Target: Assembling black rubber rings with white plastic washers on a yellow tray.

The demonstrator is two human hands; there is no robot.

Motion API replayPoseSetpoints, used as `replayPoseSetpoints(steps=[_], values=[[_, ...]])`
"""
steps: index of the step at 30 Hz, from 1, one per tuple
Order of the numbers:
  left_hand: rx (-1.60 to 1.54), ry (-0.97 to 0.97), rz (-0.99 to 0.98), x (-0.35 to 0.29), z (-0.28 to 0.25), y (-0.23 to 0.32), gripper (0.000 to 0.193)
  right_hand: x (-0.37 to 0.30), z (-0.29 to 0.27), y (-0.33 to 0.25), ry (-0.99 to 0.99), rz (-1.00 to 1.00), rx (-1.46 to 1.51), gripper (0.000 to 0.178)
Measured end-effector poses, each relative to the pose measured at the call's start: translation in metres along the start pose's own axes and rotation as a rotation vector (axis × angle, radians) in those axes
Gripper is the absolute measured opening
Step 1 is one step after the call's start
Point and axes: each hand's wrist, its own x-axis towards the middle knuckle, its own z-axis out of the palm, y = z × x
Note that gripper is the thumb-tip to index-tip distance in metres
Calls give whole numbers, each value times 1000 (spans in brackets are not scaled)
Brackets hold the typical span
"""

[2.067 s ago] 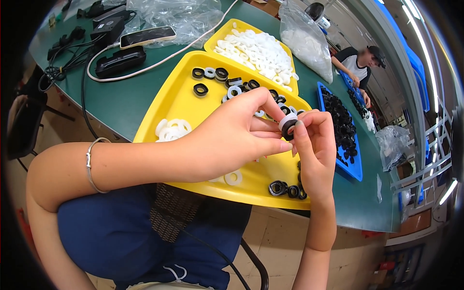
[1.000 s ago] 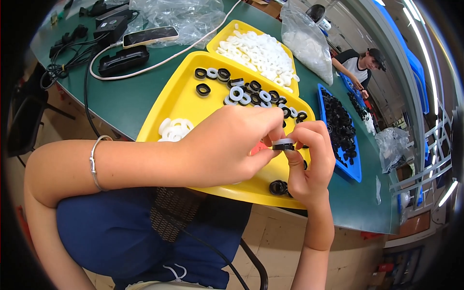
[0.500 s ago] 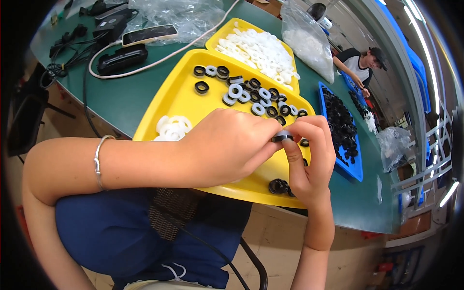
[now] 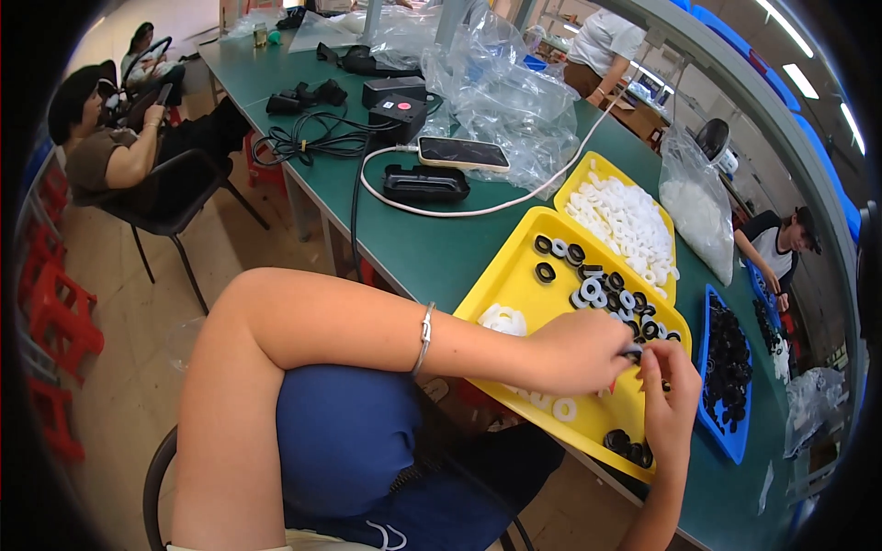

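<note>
Over the near yellow tray (image 4: pixel 505 280), my left hand (image 4: pixel 579 354) and my right hand (image 4: pixel 671 395) meet, fingertips closed together. Pinched between them is a small black-and-grey ring (image 4: pixel 632 353), partly hidden by the fingers. Behind my hands lies a cluster of black and pale grey rings (image 4: pixel 591 292), some of which look paired black with grey. White rings (image 4: pixel 503 320) sit in a heap at the tray's left side, and a few more white rings (image 4: pixel 563 410) lie near its front edge. Several black rings (image 4: pixel 623 445) are grouped in the front corner.
Behind stands another yellow tray (image 4: pixel 672 246) heaped with white rings. A blue tray (image 4: pixel 735 448) of black parts is at the right. A phone (image 4: pixel 464 153) with a cable, black case (image 4: pixel 424 184), adapters and plastic bags (image 4: pixel 514 92) occupy the green table. Other people are around.
The view has swung left, so the trays and my hands appear farther right, and a seated person and red stools show at left. The ring stays pinched between both hands.
</note>
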Motion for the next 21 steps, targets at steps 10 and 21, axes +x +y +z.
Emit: replayPoseSetpoints(steps=[10,21], values=[[-541,121,-661,20,-17,-29,51,5,-32,25,-144,346,-673,21],[938,-495,-279,-3,-53,5,50,-6,-32,35,-300,132,-799,23]])
